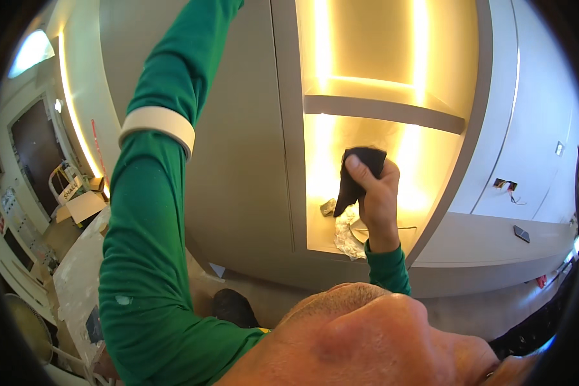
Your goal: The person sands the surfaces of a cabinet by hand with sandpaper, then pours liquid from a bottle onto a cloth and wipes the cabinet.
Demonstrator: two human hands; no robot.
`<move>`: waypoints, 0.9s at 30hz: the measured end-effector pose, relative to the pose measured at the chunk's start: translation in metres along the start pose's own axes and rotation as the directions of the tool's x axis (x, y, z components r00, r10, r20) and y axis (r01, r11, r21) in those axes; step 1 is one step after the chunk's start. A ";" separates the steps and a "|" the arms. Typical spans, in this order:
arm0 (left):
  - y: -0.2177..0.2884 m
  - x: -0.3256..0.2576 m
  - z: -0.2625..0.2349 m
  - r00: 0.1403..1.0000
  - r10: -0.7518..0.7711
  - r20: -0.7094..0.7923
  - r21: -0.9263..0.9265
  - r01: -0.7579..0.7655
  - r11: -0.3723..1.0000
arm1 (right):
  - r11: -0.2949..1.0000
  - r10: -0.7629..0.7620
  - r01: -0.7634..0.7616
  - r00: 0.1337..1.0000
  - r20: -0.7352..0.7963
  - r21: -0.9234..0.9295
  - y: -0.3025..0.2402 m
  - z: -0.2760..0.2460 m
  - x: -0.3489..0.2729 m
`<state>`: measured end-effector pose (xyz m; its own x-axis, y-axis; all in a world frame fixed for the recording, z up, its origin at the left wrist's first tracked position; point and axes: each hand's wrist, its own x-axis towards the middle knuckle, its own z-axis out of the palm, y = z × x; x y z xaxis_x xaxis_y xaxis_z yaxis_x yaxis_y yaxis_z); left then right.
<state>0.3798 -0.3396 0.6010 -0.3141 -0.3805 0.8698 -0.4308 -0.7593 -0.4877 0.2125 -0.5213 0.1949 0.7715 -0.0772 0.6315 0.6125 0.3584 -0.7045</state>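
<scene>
My right hand (378,196) is raised inside a warmly lit wall niche (315,193) and grips a black cloth (359,172), thumb on top. The cloth hangs from my fingers just below the niche's grey shelf (383,110). Beneath the hand, crumpled silvery wrapping (346,237) and a small grey scrap (328,207) lie on the niche floor. My left arm (148,212), in a green sleeve with a white band at the elbow, reaches up past the top edge of the picture, so its hand is hidden.
A flat grey cabinet panel (238,161) stands left of the niche. White panels with open sockets (505,185) are at the right. Far left, below, are a cardboard box (77,206), a dark door (35,154) and a dusty covered floor (77,276).
</scene>
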 end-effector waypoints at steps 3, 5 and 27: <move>0.006 -0.065 0.001 0.991 0.136 -0.009 0.058 -0.136 0.989 | 0.987 0.099 -0.103 0.994 0.039 0.125 0.025 -0.005 -0.017; 0.043 -0.139 -0.006 0.980 0.197 0.018 -0.006 -0.197 0.980 | 0.985 0.144 -0.143 0.990 -0.005 0.097 0.037 -0.023 -0.030; 0.097 -0.216 -0.065 0.958 0.164 0.236 -0.078 -0.150 0.986 | 0.920 0.351 -0.352 0.936 0.035 0.174 0.073 -0.020 -0.099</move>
<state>0.3508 -0.2963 0.3610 -0.1723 -0.6134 0.7707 -0.4433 -0.6504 -0.6168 0.1840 -0.5057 0.0743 0.9311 0.0859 0.3545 0.2620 0.5187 -0.8138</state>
